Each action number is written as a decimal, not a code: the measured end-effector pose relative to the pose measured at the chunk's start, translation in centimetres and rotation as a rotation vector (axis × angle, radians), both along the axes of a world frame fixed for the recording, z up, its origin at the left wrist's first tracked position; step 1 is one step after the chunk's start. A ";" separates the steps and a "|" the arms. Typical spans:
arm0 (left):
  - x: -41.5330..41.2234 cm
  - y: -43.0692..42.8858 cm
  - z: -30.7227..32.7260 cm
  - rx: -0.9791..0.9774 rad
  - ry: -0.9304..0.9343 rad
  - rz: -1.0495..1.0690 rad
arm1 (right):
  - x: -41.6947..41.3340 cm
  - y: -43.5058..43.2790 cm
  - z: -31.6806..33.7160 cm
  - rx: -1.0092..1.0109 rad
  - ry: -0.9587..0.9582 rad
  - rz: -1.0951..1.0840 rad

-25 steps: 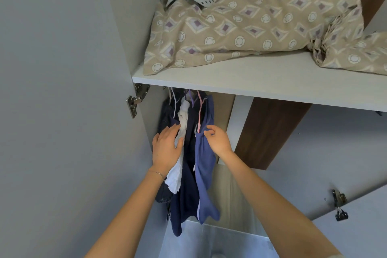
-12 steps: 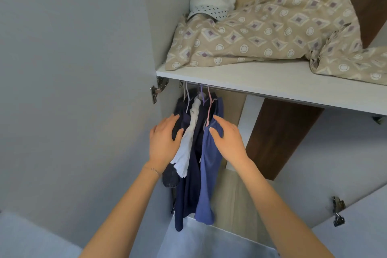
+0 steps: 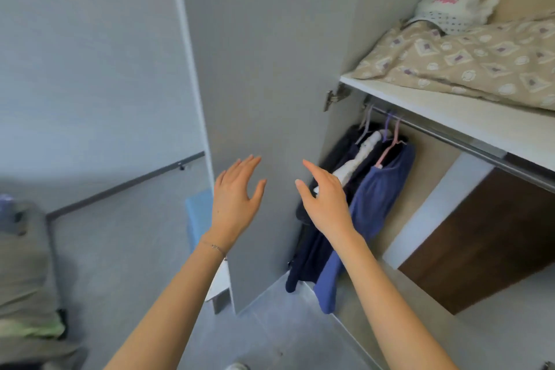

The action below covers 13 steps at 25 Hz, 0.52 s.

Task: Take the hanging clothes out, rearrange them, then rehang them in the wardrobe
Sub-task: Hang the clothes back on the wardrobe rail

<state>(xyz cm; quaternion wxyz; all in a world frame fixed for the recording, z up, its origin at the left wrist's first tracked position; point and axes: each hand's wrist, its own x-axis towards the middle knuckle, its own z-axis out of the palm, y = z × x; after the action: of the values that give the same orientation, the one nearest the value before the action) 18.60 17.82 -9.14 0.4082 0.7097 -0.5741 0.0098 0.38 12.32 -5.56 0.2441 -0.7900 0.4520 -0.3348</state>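
Both hands are up in front of the grey wardrobe door (image 3: 270, 69) and neither one has hold of anything. The left hand (image 3: 237, 198) is spread wide, fingers straight and fanned out, with a thin bracelet (image 3: 214, 247) on the wrist. The right hand (image 3: 327, 204) is loose too, fingers stretched forward, thumb apart, palm empty.

The hanging clothes (image 3: 369, 213) are just right of the right hand and behind it (its knuckles overlap the dark pieces from this angle, can't tell if they touch). Going outward from that hand there's a dark navy garment (image 3: 306, 264), a white garment (image 3: 357, 162), then a blue top (image 3: 387, 189) on a pink hanger (image 3: 387, 150). They all hang from the metal rail (image 3: 450, 139) up and to the right of the hands.

Higher than both hands sits a white shelf (image 3: 450, 117) holding a beige patterned blanket (image 3: 480, 63) and a white cap (image 3: 447, 6).
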 end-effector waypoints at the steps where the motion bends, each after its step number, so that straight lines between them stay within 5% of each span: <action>1: 1.1 2.0 0.2 -0.014 0.004 0.040 | 1.7 1.2 0.2 -0.008 -0.003 0.053; 13: 19.8 24.0 0.5 -0.088 -0.056 0.541 | 23.9 15.2 0.6 0.002 -0.036 0.520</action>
<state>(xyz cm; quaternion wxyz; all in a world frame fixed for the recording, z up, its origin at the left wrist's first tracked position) 38.45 41.83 -8.60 0.4051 0.8183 -0.3737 0.1633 24.32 27.53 -4.99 0.3306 -0.8734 0.2295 -0.2743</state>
